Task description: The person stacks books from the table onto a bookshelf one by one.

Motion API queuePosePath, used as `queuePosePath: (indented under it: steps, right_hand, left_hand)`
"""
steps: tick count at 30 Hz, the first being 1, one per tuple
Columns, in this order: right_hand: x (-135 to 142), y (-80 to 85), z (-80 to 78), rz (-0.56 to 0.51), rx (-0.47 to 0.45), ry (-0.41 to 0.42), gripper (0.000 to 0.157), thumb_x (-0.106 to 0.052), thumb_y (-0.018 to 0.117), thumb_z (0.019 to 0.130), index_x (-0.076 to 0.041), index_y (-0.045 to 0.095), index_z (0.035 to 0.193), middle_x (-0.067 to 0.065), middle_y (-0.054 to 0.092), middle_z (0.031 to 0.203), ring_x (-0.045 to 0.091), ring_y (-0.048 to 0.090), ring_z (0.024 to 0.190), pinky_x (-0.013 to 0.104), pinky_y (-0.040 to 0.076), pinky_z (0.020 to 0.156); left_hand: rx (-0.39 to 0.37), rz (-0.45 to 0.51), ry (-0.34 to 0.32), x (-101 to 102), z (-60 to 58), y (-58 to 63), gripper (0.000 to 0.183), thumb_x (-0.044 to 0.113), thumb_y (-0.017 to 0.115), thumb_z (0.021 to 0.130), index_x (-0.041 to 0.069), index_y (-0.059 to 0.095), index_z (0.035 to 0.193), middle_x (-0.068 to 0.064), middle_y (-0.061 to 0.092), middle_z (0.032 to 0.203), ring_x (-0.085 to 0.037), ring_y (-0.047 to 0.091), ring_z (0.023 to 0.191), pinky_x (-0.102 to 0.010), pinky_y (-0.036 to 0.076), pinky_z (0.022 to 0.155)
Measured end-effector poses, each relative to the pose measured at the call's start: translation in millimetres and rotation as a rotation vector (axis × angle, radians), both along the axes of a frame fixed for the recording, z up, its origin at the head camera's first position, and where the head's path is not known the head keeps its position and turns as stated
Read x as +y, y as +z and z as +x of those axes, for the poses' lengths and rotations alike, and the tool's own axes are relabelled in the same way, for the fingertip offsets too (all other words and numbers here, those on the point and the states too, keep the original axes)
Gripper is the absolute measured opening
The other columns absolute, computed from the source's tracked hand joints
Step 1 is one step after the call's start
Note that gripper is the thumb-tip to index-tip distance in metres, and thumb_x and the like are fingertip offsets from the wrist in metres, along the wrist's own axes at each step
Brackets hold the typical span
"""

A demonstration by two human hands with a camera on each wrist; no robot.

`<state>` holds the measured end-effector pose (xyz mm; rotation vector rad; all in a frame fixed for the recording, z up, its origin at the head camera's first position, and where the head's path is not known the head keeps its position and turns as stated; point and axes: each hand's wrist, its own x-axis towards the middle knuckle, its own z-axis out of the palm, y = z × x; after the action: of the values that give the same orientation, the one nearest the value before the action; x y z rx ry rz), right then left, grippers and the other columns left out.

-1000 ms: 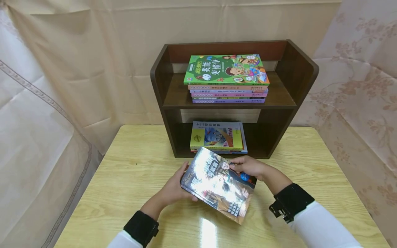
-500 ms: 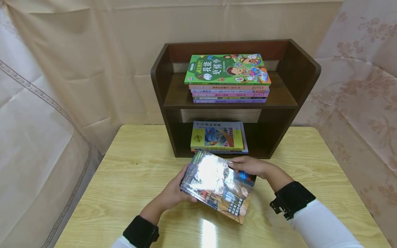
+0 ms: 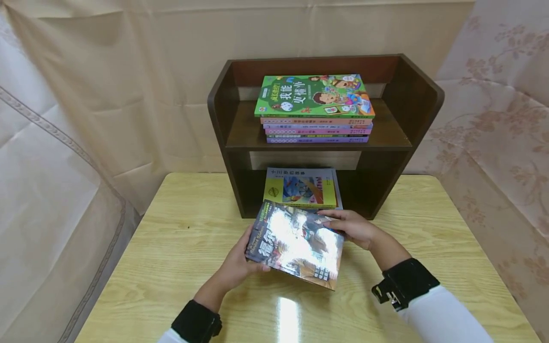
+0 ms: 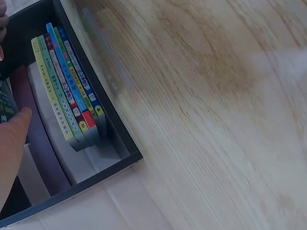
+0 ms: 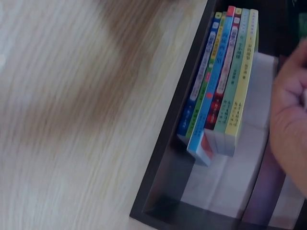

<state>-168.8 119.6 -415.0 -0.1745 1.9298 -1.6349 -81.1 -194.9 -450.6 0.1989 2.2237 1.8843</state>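
Observation:
A glossy dark book point(image 3: 296, 247), its cover washed out by glare, is held tilted above the table in front of the shelf. My left hand point(image 3: 233, 267) grips its left edge, with the thumb at the lower left corner. At the upper right edge, my right hand point(image 3: 358, 231) holds the book with the fingers over the cover. Just behind it, a stack topped by a yellow book point(image 3: 274, 188) lies on the lower shelf. The left wrist view shows part of the left hand point(image 4: 12, 148) beside the stack's spines point(image 4: 72, 86).
The dark brown two-tier bookshelf point(image 3: 386, 166) stands at the back of the wooden table point(image 3: 171, 267). On its upper tier lies a stack of several books with a green book point(image 3: 313, 97) on top. Beige cloth point(image 3: 171, 85) hangs behind.
The book has moved slightly up and left, toward the shelf, and turned to lie more level. The right hand's fingers have shifted along its upper edge. Both shelf stacks stay put.

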Motion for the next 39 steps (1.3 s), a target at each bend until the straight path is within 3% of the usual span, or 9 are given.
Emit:
queuePosePath:
  steps: [7, 11, 15, 20, 24, 27, 30, 31, 39]
  right_hand:
    - [-14, -0.7, 4.8, -0.013, -0.009, -0.295, 0.064, -0.03, 0.051, 0.101, -0.005, 0.024, 0.153, 0.024, 0.04, 0.142, 0.019, 0.058, 0.104, 0.031, 0.051, 0.086]
    - [-19, 1.8, 6.9, -0.041, 0.0, -0.372, 0.07, -0.033, 0.048, 0.102, -0.008, 0.011, 0.156, 0.023, 0.026, 0.153, 0.025, 0.047, 0.122, 0.034, 0.044, 0.098]
    - [-23, 2.8, 9.5, -0.036, 0.043, -0.404, 0.065, -0.032, 0.045, 0.103, -0.007, 0.015, 0.155, 0.022, 0.035, 0.147, 0.02, 0.053, 0.111, 0.027, 0.047, 0.09]
    - [-25, 2.8, 13.1, 0.01, 0.113, -0.404, 0.057, -0.032, 0.042, 0.104, -0.002, 0.025, 0.15, 0.021, 0.038, 0.143, 0.022, 0.045, 0.119, 0.03, 0.04, 0.098]
    - [-27, 2.3, 17.1, 0.088, 0.126, -0.394, 0.069, -0.031, 0.044, 0.103, -0.007, 0.007, 0.155, 0.024, 0.028, 0.151, 0.015, 0.053, 0.08, 0.027, 0.046, 0.072]
    - [-30, 2.1, 21.5, 0.145, 0.128, -0.382, 0.076, -0.027, 0.05, 0.101, -0.006, 0.0, 0.155, 0.025, 0.017, 0.156, 0.025, 0.061, 0.094, 0.037, 0.052, 0.083]
    - [-31, 1.9, 25.4, 0.165, 0.127, -0.365, 0.086, -0.025, 0.058, 0.097, -0.004, -0.004, 0.154, 0.02, 0.001, 0.16, 0.038, 0.02, 0.144, 0.051, 0.03, 0.112]
    - [-31, 2.1, 26.5, 0.174, 0.132, -0.356, 0.09, -0.025, 0.061, 0.095, -0.004, -0.005, 0.154, 0.018, -0.003, 0.16, 0.039, 0.0, 0.146, 0.054, 0.018, 0.115]
    - [-24, -3.1, 26.8, 0.125, 0.193, -0.243, 0.117, -0.012, 0.078, 0.082, -0.011, -0.015, 0.153, 0.017, -0.004, 0.161, 0.039, 0.002, 0.146, 0.057, 0.014, 0.115]
  left_hand:
    - [0.024, 0.047, 0.062, 7, -6.6, -3.3, 0.111, 0.004, 0.082, 0.073, 0.019, 0.01, 0.157, -0.012, 0.027, 0.156, -0.032, 0.047, 0.128, -0.043, 0.036, 0.108]
    - [0.046, 0.051, 0.101, 10, -10.6, -6.0, 0.109, 0.005, 0.082, 0.073, 0.015, 0.012, 0.156, -0.014, 0.027, 0.156, -0.033, 0.044, 0.13, -0.043, 0.033, 0.111]
    - [0.057, 0.056, 0.121, 14, -13.3, -8.5, 0.109, 0.004, 0.081, 0.074, 0.011, 0.011, 0.156, -0.017, 0.026, 0.156, -0.036, 0.042, 0.132, -0.044, 0.032, 0.111]
    - [0.046, 0.062, 0.144, 21, -17.4, -9.1, 0.109, 0.006, 0.081, 0.075, 0.011, 0.007, 0.156, -0.017, 0.022, 0.158, -0.037, 0.038, 0.135, -0.043, 0.031, 0.112]
    - [0.033, 0.08, 0.179, 27, -24.1, -8.3, 0.107, 0.004, 0.078, 0.078, 0.013, 0.005, 0.156, -0.015, 0.02, 0.158, -0.036, 0.034, 0.138, -0.044, 0.03, 0.112]
    - [0.034, 0.082, 0.203, 31, -30.8, -6.8, 0.106, 0.003, 0.077, 0.08, 0.016, 0.005, 0.156, -0.014, 0.021, 0.158, -0.036, 0.032, 0.139, -0.045, 0.03, 0.112]
    - [0.038, 0.073, 0.216, 34, -37.0, -4.5, 0.107, 0.002, 0.077, 0.079, 0.018, 0.006, 0.157, -0.013, 0.023, 0.158, -0.036, 0.031, 0.139, -0.045, 0.03, 0.113]
    - [0.037, 0.068, 0.22, 35, -38.8, -3.7, 0.107, 0.002, 0.078, 0.078, 0.018, 0.007, 0.157, -0.013, 0.023, 0.158, -0.036, 0.031, 0.139, -0.045, 0.029, 0.113]
    - [0.053, 0.059, 0.229, 38, -50.3, -0.1, 0.103, 0.001, 0.077, 0.079, 0.018, 0.01, 0.156, -0.012, 0.023, 0.158, -0.034, 0.028, 0.141, -0.045, 0.029, 0.113]
